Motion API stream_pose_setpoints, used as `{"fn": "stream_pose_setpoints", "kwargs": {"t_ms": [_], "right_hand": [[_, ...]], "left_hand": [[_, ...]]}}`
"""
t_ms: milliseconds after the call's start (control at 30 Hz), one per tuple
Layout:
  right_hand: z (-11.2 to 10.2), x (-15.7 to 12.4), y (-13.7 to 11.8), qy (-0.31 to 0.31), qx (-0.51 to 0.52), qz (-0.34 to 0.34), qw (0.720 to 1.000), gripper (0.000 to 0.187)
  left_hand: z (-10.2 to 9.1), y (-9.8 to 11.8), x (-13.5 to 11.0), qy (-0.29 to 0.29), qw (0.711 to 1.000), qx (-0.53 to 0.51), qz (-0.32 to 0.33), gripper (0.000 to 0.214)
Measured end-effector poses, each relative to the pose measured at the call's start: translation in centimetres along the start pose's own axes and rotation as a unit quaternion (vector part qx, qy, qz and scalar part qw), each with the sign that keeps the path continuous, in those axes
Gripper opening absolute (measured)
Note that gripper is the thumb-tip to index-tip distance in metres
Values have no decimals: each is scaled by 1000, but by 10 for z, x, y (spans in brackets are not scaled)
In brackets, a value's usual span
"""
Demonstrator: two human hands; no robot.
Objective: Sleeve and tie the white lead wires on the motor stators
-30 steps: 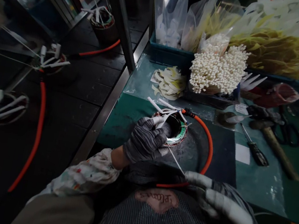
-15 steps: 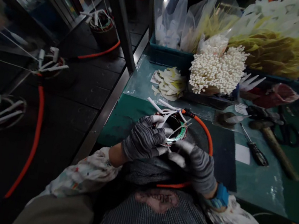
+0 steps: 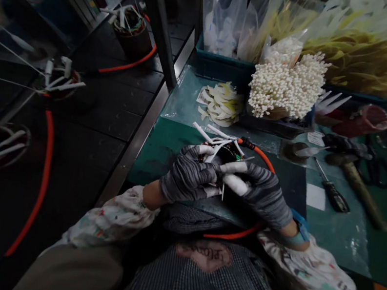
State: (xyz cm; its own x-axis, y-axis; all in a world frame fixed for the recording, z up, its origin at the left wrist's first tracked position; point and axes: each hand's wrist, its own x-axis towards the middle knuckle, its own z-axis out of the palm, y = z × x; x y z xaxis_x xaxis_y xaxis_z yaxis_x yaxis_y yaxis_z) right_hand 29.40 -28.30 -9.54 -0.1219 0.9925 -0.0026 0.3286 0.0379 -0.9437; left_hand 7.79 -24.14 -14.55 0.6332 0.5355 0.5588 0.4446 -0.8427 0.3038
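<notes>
A round motor stator (image 3: 229, 155) with copper windings, white sleeved leads and an orange cable (image 3: 263, 160) lies on the green mat close to my body. My left hand (image 3: 190, 176), in a grey striped glove, is closed on its near left rim. My right hand (image 3: 263, 191), gloved the same way, is closed over its near right side, fingertips meeting the left hand's. A thin white strip pokes down between the two hands. Most of the stator is hidden under my fingers.
A bundle of white sticks (image 3: 284, 88), bags of yellow and white strips (image 3: 356, 58), a pile of paper pieces (image 3: 223, 103), a screwdriver (image 3: 332, 193), a hammer (image 3: 360, 190) and scissors (image 3: 378, 168) lie beyond. Other stators with orange cables (image 3: 56, 77) sit on the dark conveyor at left.
My right hand came in from the near right, where it pulled a thin strip, and closed on the stator beside my left hand. The left hand stayed put.
</notes>
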Motion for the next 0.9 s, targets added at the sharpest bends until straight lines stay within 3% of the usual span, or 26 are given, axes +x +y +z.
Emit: {"fn": "stream_pose_setpoints", "kwargs": {"t_ms": [233, 367, 500, 633, 800, 900], "right_hand": [[5, -3, 8, 54, -25, -19, 998, 11], [7, -6, 18, 50, -26, -105, 993, 7], [7, -16, 33, -17, -74, -214, 974, 10], [7, -28, 40, -2, -46, -163, 985, 17], [9, -25, 27, -67, -71, -219, 971, 14], [22, -8, 20, 19, -67, -196, 978, 15]], "left_hand": [[1, 0, 1, 43, 999, -14, 14, 25], [3, -2, -1, 30, 998, -55, 2, 22], [5, -3, -4, -1, 998, -63, -13, 21], [2, -1, -3, -9, 997, -68, -18, 18], [4, 0, -2, 36, 996, -85, -17, 18], [8, 2, -2, 47, 996, -64, -33, 22]]}}
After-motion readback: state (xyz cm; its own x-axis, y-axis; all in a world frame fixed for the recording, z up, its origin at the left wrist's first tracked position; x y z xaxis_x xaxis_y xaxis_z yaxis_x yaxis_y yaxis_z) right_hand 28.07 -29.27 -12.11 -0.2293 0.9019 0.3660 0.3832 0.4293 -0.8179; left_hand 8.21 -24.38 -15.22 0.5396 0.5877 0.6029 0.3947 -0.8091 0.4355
